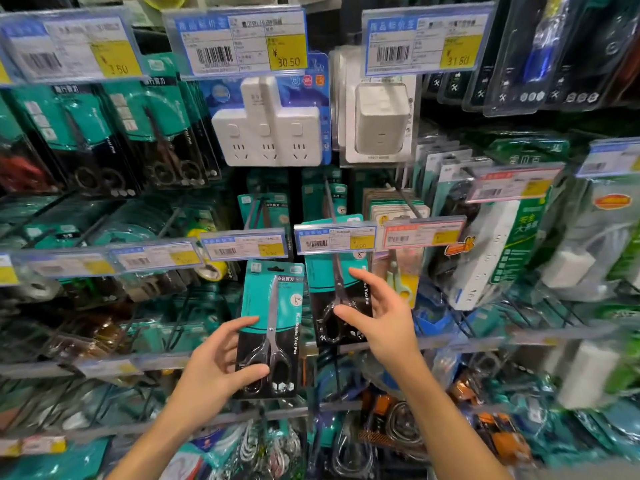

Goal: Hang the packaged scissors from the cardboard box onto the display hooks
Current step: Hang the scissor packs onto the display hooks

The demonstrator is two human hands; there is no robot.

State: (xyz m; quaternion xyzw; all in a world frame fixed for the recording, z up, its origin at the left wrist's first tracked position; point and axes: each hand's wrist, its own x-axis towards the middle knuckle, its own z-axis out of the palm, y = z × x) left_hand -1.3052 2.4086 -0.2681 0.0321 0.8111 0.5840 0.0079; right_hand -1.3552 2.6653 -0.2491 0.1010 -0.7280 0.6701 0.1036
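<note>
two hands in view, the left hand and right hand. three big price tags run along the top row, plus two white plug adapter packs under them. one scissors pack out front, one more scissors pack just beside it.

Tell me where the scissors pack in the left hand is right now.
In the head view, the scissors pack sits low and centre, pinched at its lower left by the left hand, just under a price tag and left of the open right hand.
</note>
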